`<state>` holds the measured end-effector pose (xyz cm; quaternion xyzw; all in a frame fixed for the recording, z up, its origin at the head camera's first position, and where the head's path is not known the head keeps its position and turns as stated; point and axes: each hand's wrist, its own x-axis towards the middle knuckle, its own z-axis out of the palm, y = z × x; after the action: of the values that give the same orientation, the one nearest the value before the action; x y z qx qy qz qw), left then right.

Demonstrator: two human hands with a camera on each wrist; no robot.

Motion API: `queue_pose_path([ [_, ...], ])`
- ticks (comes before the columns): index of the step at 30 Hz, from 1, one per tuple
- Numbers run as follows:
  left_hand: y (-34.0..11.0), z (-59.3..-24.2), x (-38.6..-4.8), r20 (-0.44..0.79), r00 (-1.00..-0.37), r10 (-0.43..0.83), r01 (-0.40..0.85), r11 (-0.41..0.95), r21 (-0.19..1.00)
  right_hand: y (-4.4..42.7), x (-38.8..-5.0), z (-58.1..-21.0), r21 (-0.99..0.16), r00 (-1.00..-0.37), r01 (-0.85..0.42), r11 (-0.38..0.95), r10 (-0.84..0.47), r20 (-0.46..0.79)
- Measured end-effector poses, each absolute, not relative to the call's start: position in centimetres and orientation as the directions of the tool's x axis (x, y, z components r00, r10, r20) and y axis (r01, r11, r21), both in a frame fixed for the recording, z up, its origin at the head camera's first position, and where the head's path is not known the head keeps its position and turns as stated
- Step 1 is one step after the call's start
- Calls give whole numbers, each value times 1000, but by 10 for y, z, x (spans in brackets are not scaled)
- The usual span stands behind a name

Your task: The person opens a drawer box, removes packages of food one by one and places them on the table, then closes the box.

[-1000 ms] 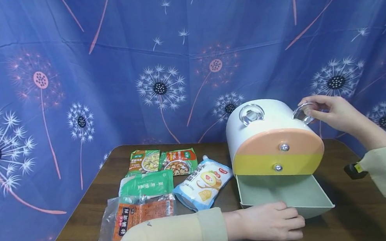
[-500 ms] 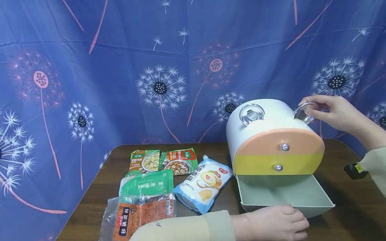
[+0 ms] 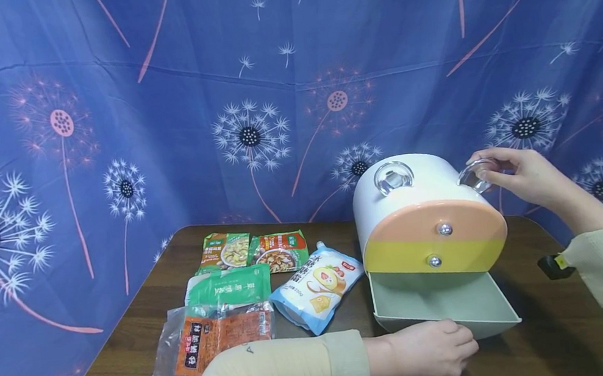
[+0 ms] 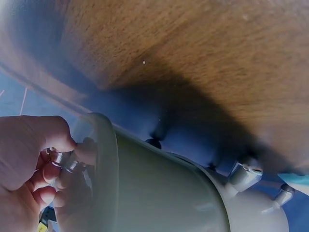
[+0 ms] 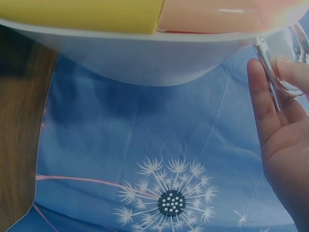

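A rounded white storage box [image 3: 417, 188] stands at the right of the table in the head view. Its front has an orange drawer [image 3: 426, 215] and a yellow drawer [image 3: 403, 258], both pushed in. The light green bottom drawer [image 3: 429, 297] is pulled out, with nothing seen inside it. My left hand [image 3: 431, 349] is at the front of that drawer; in the left wrist view its fingers pinch a small silver knob [image 4: 58, 158]. My right hand [image 3: 523, 175] pinches the clear ear-shaped piece [image 5: 277, 46] on the box's upper right side.
Left of the box lies a blue and white spouted pouch [image 3: 317, 287]. Further left are two small food packets [image 3: 225, 252], a green pouch [image 3: 229, 286] and an orange packet in clear plastic [image 3: 223, 337]. A blue dandelion-print cloth [image 3: 291, 91] hangs behind the table.
My left hand has shifted slightly right since one second ago, staying at the drawer front. The drawer, box and right hand look nearly unmoved.
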<state>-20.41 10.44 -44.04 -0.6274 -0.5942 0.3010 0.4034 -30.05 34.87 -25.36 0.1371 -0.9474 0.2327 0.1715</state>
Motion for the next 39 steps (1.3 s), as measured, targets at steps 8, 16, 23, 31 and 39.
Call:
queue_pose_path([
  [8, 106, -441, -206, 111, 129, 985, 492, 34, -870, 348, -300, -253, -387, -909, -323, 864, -169, 381],
  [16, 107, -439, -210, 127, 118, 985, 507, 50, -860, 348, -302, -253, -394, -909, -323, 861, -166, 382],
  [23, 106, -440, -217, 155, 105, 982, 488, 85, -869, 348, -303, -254, -390, -908, -324, 862, -167, 383],
  [31, 99, -423, -215, 175, 110, 978, 471, 104, -876, 348, -304, -254, -396, -901, -338, 854, -173, 397],
  [39, 93, -412, -215, 174, 114, 978, 465, 102, -880, 349, -304, -256, -398, -901, -340, 852, -175, 396],
])
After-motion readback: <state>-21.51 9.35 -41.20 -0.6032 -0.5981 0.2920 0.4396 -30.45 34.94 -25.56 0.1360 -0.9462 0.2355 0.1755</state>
